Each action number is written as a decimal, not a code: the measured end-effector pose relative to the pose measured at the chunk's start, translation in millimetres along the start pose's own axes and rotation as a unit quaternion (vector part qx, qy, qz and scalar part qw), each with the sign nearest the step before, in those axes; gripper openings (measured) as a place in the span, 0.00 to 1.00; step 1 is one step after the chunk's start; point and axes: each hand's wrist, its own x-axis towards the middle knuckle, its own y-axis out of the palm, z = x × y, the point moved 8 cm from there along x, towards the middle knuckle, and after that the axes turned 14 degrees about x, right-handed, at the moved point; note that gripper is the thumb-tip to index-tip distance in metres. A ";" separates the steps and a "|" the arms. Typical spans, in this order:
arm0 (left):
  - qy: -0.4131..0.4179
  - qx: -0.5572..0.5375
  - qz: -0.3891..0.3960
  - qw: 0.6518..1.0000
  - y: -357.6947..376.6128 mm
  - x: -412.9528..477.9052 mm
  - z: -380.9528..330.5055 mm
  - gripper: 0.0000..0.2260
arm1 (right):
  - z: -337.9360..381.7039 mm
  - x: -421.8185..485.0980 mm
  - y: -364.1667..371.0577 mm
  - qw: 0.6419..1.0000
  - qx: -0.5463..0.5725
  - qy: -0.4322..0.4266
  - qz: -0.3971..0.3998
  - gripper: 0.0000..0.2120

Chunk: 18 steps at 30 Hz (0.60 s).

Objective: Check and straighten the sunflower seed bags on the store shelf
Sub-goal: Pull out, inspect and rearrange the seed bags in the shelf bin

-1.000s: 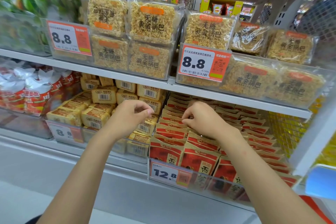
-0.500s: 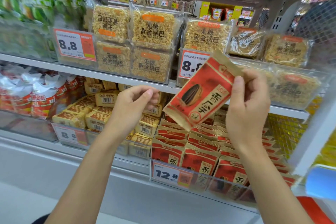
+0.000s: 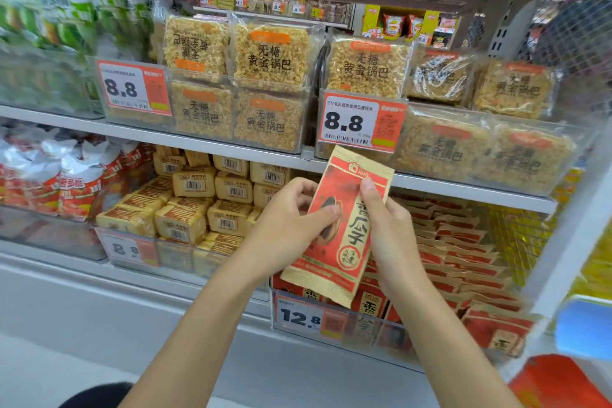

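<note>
Both hands hold one sunflower seed bag (image 3: 344, 232) up in the air, just above the 12.8 price tag (image 3: 299, 316). The bag is red and tan. Its long side runs almost straight up and down. Its top end points up and leans a little to the right. Its bottom end hangs close over the tag. The front of the bag faces the camera, so the dark seed picture and the big words show the right way up.

The left hand (image 3: 284, 238) pinches the left edge of the bag. Its thumb presses on the front by the seed picture, and its fingers curl round the back. The right hand (image 3: 394, 238) grips the right edge. One finger lies flat on the front near the top, and the other fingers are hidden behind the bag.

Behind the tag and off to its right, more seed bags (image 3: 463, 242) lie in rows, each one partly on the next. To the left of the tag sit small yellow packs (image 3: 185, 222) with barcodes. High above the tag, on the next shelf up, stand rice cracker packs (image 3: 268, 56) and an 8.8 price tag (image 3: 361, 122).
</note>
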 end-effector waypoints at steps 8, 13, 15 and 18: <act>0.019 0.009 -0.027 0.999 5.3 -3.0 2.6 0.15 | 1.0 -4.5 7.9 0.998 -0.052 -0.028 0.011 0.16; 0.029 0.008 -0.072 0.997 -2.9 -3.4 0.7 0.15 | 0.1 -4.7 12.2 0.998 -0.034 -0.004 0.051 0.18; 0.026 -0.019 -0.106 0.994 -8.6 -4.4 0.8 0.14 | -1.7 -8.6 18.4 0.995 -0.029 0.024 0.094 0.21; 0.013 -0.040 -0.151 0.988 -15.4 -5.8 2.5 0.15 | -2.6 -13.7 25.8 0.989 -0.074 0.022 0.124 0.22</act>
